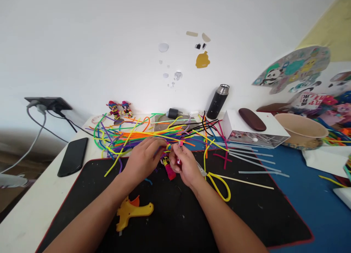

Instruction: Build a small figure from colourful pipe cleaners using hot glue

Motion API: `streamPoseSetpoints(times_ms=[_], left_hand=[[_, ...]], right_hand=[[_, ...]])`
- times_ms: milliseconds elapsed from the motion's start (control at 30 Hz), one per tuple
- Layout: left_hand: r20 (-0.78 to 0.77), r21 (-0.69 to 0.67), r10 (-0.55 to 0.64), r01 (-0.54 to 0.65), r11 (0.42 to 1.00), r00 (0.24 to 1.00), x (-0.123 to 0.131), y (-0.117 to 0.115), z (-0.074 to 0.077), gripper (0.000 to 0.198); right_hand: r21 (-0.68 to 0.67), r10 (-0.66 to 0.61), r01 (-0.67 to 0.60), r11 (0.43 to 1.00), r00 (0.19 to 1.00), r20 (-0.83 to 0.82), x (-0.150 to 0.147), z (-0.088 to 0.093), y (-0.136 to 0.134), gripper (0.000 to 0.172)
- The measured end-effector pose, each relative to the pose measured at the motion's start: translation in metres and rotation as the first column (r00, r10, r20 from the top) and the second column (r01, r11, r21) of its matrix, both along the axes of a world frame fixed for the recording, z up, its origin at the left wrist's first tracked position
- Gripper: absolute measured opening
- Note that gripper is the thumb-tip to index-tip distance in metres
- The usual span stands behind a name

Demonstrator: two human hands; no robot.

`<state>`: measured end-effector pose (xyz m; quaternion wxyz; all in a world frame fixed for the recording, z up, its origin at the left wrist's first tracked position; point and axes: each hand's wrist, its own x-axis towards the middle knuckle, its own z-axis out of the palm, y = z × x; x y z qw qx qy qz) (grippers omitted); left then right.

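Observation:
My left hand (145,156) is closed, its fingertips meeting at a small yellow and blue part of a pipe-cleaner figure (170,172). The magenta, yellow and black body of the figure shows below and between my hands. My right hand (186,165) is curled round a slim pink object (180,146), perhaps a lighter; its fingers hide most of it. Both hands nearly touch over the black mat (175,216). Scissors with yellow-wrapped handles (221,189) lie just right of my right wrist.
Loose coloured pipe cleaners (128,139) pile up behind my hands. A yellow glue gun (134,210) lies by my left forearm and a phone (72,157) farther left. At the back stand two small figures (113,109), a black flask (218,101) and a white box (256,127).

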<state>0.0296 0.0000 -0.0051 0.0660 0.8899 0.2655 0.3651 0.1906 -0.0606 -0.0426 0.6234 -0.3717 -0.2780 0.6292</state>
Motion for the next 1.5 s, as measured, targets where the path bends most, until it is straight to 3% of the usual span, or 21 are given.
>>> streamPoseSetpoints(times_ms=[167, 300, 500, 667, 800, 833, 933, 1000, 1133, 1300, 1500], left_hand=[[-0.014, -0.172, -0.022, 0.02, 0.985, 1.0, 0.003, -0.003, 0.001, 0.015], [0.054, -0.363, -0.047, 0.064, 0.93, 0.997, 0.003, -0.004, 0.004, 0.016], [0.067, -0.496, -0.025, 0.055, 0.867, 0.997, -0.005, -0.001, 0.014, 0.028], [0.013, -0.496, 0.128, -0.105, 0.862, 0.992, -0.022, 0.015, 0.022, 0.027], [-0.29, -0.507, 0.141, -0.277, 0.816, 0.947, -0.042, 0.033, 0.013, 0.025], [-0.319, -0.495, 0.117, -0.271, 0.826, 0.94, -0.046, 0.035, 0.011, 0.022], [-0.282, -0.467, 0.06, -0.192, 0.863, 0.958, -0.052, 0.036, 0.009, 0.045], [-0.234, -0.495, 0.059, -0.171, 0.852, 0.97, -0.048, 0.032, 0.014, 0.043], [-0.095, -0.625, 0.068, -0.113, 0.772, 0.993, -0.033, 0.022, 0.025, 0.034], [0.11, -0.788, 0.035, 0.065, 0.612, 0.993, -0.02, 0.015, 0.025, 0.037], [0.098, -0.807, -0.013, 0.087, 0.584, 0.995, -0.02, 0.016, 0.024, 0.04]], right_hand=[[-0.002, -0.008, 0.008, 1.0, 1.0, 0.027, 0.002, -0.001, 0.0, 0.05], [-0.016, -0.004, 0.005, 1.0, 0.999, 0.037, 0.003, -0.002, 0.0, 0.048], [-0.012, -0.028, 0.029, 1.0, 0.999, 0.044, 0.004, -0.002, 0.001, 0.046], [0.007, -0.058, 0.057, 0.998, 0.998, 0.038, 0.009, -0.001, 0.002, 0.046], [0.027, -0.088, 0.087, 0.996, 0.995, 0.042, 0.014, -0.001, 0.003, 0.046], [0.03, -0.092, 0.091, 0.995, 0.995, 0.045, 0.015, 0.0, 0.003, 0.046], [0.034, -0.089, 0.087, 0.996, 0.995, 0.055, 0.015, 0.0, 0.003, 0.046], [0.03, -0.08, 0.079, 0.996, 0.995, 0.061, 0.014, 0.0, 0.002, 0.045], [0.022, -0.066, 0.064, 0.998, 0.994, 0.083, 0.012, 0.001, 0.001, 0.044], [0.019, -0.039, 0.037, 0.999, 0.991, 0.126, 0.011, 0.001, 0.0, 0.044], [0.026, 0.008, -0.013, 1.0, 0.984, 0.177, 0.008, 0.002, -0.002, 0.047]])
